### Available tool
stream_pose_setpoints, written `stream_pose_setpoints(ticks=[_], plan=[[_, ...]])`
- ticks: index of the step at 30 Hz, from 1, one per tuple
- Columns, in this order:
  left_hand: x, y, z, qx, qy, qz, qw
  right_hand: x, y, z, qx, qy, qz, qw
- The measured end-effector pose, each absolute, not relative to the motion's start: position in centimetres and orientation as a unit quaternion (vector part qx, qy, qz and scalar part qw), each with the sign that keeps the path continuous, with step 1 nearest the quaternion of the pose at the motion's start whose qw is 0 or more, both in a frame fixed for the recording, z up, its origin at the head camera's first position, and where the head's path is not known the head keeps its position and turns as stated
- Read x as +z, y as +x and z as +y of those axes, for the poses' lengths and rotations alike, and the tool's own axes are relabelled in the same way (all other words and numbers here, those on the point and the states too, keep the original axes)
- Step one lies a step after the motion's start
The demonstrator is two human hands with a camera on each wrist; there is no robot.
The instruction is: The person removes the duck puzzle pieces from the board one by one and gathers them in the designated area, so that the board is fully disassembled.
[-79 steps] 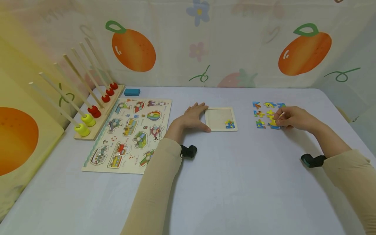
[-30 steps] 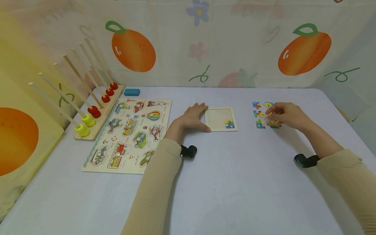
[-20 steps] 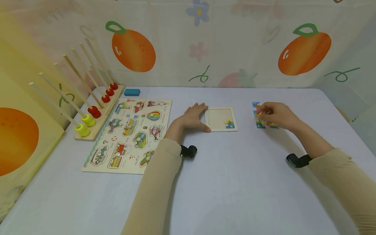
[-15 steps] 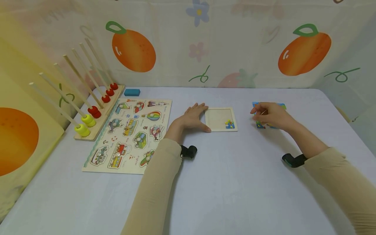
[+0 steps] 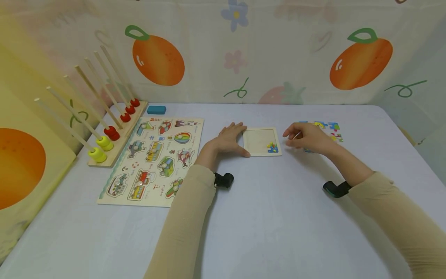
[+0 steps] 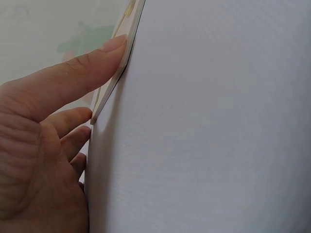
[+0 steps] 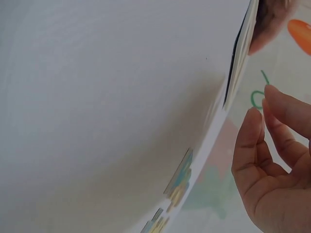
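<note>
My left hand (image 5: 228, 140) rests at the left side of a small square wooden puzzle tray (image 5: 261, 154), fingers spread. Its thumb (image 6: 109, 53) lies along the tray's rim in the left wrist view, with the index fingertip at the corner. In the tray's lower right corner sits one colourful jigsaw piece (image 5: 272, 147). My right hand (image 5: 310, 137) hovers between the tray and a group of loose jigsaw pieces (image 5: 335, 131), partly covering them. In the right wrist view its thumb and index finger are bent towards each other, and nothing shows between them.
A wooden picture board with knobbed vehicle pieces (image 5: 150, 159) lies left, partly under the left sleeve. Behind it stand a pegged counting rack (image 5: 104, 153) with red and yellow beads and a blue block (image 5: 156, 110). A printed curtain (image 5: 237, 46) closes off the table's back.
My right hand has moved left across the loose pieces towards the tray, uncovering pieces at the right of the group. My left hand and the tray stay put.
</note>
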State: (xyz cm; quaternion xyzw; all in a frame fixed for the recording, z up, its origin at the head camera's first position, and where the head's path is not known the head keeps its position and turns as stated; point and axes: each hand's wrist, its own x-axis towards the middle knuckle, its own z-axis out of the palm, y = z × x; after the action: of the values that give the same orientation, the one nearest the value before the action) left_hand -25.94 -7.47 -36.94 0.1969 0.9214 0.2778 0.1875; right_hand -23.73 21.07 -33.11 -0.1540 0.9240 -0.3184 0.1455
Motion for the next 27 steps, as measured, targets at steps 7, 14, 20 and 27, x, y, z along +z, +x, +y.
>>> stream_pose_setpoints(ticks=[7,14,20,27], plan=[[-36.8,-25.8,-7.5,0.280,0.197,0.921,0.187,-33.6,-24.0,19.8,-0.311,-0.170,0.924,0.142],[-36.9,-25.8,-7.5,0.282,0.195,0.921,0.184,-34.1,-24.2,18.5,-0.322,-0.188,0.916,0.146],[-36.9,-25.9,-7.5,0.284,0.195,0.921,0.184,-34.1,-24.4,17.4,-0.315,-0.184,0.919,0.149],[-37.0,-25.9,-7.5,0.285,0.195,0.920,0.184,-34.2,-24.4,16.9,-0.302,-0.181,0.923,0.154]])
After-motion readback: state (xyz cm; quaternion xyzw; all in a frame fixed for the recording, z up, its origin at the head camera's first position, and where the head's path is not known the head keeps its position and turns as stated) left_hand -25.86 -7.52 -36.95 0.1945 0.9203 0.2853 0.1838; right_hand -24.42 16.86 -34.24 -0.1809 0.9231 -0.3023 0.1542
